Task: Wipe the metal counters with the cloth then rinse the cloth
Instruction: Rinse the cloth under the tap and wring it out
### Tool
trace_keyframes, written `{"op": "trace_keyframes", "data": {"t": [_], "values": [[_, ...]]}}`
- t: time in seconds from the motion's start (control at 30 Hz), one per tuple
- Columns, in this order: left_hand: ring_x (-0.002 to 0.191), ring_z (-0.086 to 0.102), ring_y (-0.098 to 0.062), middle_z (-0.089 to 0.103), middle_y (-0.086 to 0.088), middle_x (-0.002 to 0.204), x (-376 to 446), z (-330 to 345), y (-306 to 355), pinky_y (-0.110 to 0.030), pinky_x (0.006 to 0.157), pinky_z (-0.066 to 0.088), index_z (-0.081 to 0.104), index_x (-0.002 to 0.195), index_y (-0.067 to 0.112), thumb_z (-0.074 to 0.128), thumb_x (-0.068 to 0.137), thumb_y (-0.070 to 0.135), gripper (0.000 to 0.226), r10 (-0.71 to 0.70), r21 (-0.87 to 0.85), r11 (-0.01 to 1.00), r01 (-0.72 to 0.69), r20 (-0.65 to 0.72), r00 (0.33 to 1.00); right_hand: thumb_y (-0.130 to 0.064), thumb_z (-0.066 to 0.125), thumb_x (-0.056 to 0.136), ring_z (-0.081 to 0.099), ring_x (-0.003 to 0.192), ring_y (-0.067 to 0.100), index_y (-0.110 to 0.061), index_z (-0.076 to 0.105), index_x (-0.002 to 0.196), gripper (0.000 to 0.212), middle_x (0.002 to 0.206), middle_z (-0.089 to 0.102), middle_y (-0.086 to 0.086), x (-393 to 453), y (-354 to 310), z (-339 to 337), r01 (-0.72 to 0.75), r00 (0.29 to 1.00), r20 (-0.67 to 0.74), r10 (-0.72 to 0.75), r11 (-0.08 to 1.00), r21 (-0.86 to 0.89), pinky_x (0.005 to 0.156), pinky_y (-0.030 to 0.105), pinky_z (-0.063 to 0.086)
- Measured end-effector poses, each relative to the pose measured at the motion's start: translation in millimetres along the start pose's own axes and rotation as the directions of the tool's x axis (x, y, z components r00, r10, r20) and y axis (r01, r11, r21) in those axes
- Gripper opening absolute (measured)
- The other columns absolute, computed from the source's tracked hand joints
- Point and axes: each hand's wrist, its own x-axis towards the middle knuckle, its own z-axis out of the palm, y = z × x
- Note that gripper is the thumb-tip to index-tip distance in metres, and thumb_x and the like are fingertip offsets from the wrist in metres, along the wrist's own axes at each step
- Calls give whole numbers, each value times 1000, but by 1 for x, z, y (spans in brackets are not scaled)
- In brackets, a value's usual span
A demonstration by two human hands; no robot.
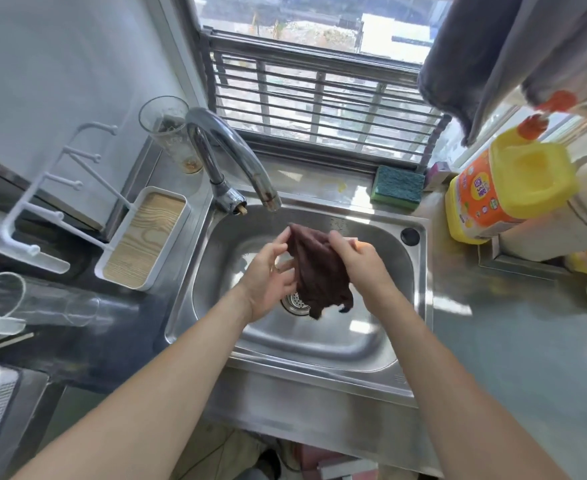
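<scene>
A dark brown cloth (316,271) hangs bunched between my two hands over the steel sink (323,341). My left hand (268,278) pinches its upper left edge with the fingertips. My right hand (361,265) grips its upper right side. The cloth's lower end dangles just above the drain strainer (294,303). The chrome faucet (236,157) arches over the sink's back left; no water is seen running from its spout. The metal counter (514,341) stretches to the right of the sink.
A green sponge (397,187) lies on the ledge behind the sink. A yellow and orange detergent jug (503,195) stands at the right. A white tray with wooden base (143,237), a rack and glasses sit on the left. Grey towels hang at upper right.
</scene>
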Motion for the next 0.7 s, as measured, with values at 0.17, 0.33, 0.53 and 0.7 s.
{"op": "trace_keyframes", "data": {"t": [0.17,0.33,0.53,0.7], "values": [[91,62,-32,61,-15,95,-2,3,-3,-46,95,54,53,123,12,37,106,38,35,-213,316,897,309,-302,929,-51,45,106,72,87,22,-11,73,97,50,89,76,11,3,-6,-8,-90,985,169,43,955,283,82,38,58],[101,65,-24,65,-16,113,9,-21,-10,-33,84,55,67,107,3,41,87,81,85,-546,327,769,549,-108,831,-47,43,107,71,74,15,-10,65,105,43,84,72,5,5,0,-12,-121,987,148,60,887,446,64,28,58],[81,53,-20,56,-4,87,4,-28,0,-36,81,42,60,99,21,51,77,22,24,-276,175,942,286,-83,958,-59,43,103,74,100,32,-5,65,126,62,113,75,19,0,6,-17,-283,957,210,201,810,514,77,35,62],[88,69,-24,69,-13,97,12,-37,-1,-36,84,59,53,119,18,43,77,-20,57,20,-84,996,-21,-15,1000,-60,40,103,73,61,18,-8,70,100,60,78,75,9,-5,3,-18,-411,900,361,242,745,525,47,23,55]]}}
